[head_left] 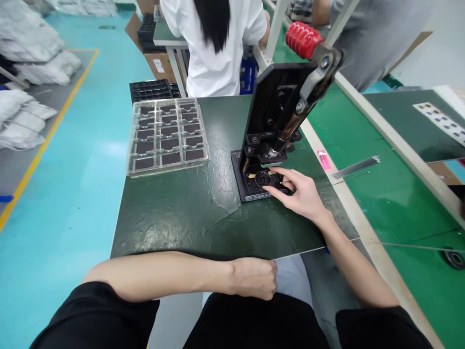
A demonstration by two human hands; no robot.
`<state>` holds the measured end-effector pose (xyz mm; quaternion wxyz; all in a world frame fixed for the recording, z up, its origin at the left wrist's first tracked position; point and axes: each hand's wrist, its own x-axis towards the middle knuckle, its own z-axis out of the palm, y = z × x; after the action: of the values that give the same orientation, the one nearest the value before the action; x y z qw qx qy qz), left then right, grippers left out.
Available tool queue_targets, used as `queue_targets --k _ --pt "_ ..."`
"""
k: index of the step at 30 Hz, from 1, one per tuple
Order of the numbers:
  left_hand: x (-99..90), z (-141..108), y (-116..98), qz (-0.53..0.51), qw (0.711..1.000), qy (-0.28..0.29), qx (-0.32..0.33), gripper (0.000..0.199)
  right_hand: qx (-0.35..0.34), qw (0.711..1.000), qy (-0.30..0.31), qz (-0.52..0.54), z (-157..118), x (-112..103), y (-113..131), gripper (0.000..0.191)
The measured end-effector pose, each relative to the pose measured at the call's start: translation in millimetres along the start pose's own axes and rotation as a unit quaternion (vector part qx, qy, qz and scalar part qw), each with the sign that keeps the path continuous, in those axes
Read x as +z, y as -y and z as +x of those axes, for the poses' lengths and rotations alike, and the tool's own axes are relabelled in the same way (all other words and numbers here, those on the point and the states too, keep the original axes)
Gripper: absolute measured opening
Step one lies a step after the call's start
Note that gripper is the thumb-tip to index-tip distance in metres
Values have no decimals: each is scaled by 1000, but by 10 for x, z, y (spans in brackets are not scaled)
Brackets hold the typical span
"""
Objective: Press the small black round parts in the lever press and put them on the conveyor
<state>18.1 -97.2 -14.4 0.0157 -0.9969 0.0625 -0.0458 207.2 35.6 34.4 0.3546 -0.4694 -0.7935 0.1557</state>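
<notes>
A black hand press [272, 111] with a red-gripped lever [303, 40] stands on the dark green table [174, 213]. In its base lies a round black part [263, 179]. My right hand [296, 191] reaches in from the right, thumb and index finger closed around the edge of that round part. My left hand [256, 277] is a fist at the table's front edge, above my lap; whatever it may hold is hidden. A clear plastic tray [159, 136] with dark rectangular pieces in its compartments lies at the table's back left.
A person in a white shirt [218, 63] sits behind the table; another in grey [381, 43] is at the back right. Beyond a pale rail [343, 194] runs a green conveyor surface [403, 203]. A pink object [324, 160] lies by the rail.
</notes>
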Motion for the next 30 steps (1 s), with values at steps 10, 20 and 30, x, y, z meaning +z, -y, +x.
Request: queue_targets --k 10,20,30 --pt "-22 -11 -12 -7 1000 -2 -3 12 -53 996 74 1 206 1 -4 40" --pt "-78 -9 -22 4 1000 12 -5 14 -72 993 95 15 210 -35 -11 39" --pt "-106 -9 -29 8 1000 7 -8 14 -95 991 93 13 203 -42 -50 41"
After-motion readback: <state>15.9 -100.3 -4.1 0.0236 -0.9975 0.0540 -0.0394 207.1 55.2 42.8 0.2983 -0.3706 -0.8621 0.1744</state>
